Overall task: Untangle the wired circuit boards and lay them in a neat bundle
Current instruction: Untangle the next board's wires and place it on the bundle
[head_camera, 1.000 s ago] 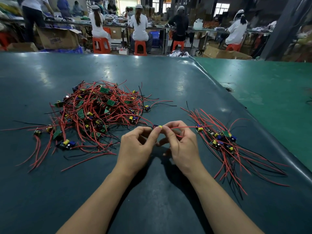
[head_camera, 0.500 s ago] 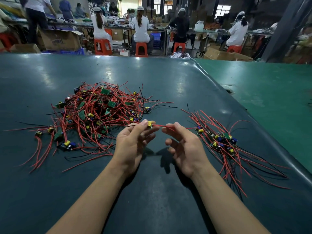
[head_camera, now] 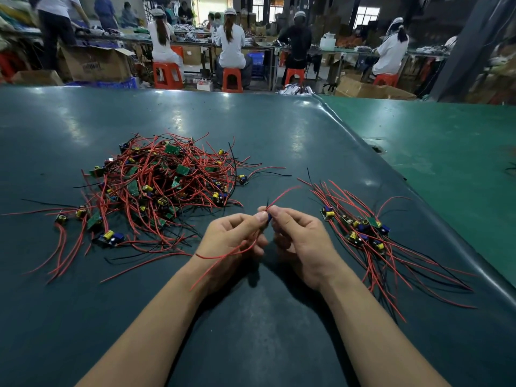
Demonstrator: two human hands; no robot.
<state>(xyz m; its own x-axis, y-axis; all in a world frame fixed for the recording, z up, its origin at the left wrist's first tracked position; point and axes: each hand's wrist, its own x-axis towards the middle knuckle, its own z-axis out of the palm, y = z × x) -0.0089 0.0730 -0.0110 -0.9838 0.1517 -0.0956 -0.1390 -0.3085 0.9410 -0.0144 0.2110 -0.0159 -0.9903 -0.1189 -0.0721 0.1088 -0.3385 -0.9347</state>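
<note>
Both hands pinch one small board (head_camera: 268,217): left hand (head_camera: 233,241), right hand (head_camera: 300,241). It is held right of the tangled pile (head_camera: 164,188), wires dangling free, likely bound for the neat bundle (head_camera: 363,230) further right on the desk (head_camera: 251,331).

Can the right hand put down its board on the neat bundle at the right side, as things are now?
Probably yes. The right hand, pinching the board together with the left hand, is beside the neat bundle, with only bare table between.

Two hands (head_camera: 231,241) (head_camera: 303,243), one held board (head_camera: 269,217), two wired-board heaps (head_camera: 156,191) (head_camera: 371,236), four orange stools (head_camera: 167,75), perhaps more.
</note>
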